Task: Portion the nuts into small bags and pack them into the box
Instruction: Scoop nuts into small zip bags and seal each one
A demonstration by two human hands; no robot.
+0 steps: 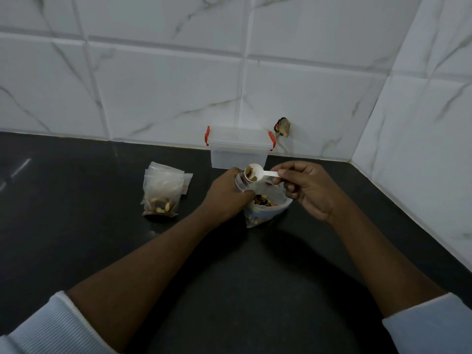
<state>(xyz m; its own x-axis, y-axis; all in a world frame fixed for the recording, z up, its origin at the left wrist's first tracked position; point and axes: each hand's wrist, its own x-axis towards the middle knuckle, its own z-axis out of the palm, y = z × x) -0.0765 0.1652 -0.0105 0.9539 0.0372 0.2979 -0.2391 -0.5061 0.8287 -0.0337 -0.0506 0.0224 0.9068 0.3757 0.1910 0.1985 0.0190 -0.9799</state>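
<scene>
Pale-blue ribbed sleeves [51, 325] frame two bare forearms reaching over a black countertop [102, 251]. At centre, the right hand [306, 190] pinches the handle of a small white plastic scoop [255, 172] between thumb and forefinger. Its bowl holds a few nuts and tilts at the mouth of a small clear plastic bag [240, 181] gripped in the curled fingers of the left hand [224, 190]. Just below sits an open clear bag of mixed nuts [265, 208]. Filled small bags [161, 198] lie to the left — a clear plastic box with red latches [238, 149] stands behind the hands, against the white marble-tiled wall [166, 98].

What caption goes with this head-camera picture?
Right hand holds a scoop of nuts by the small bag in the left hand.
</scene>
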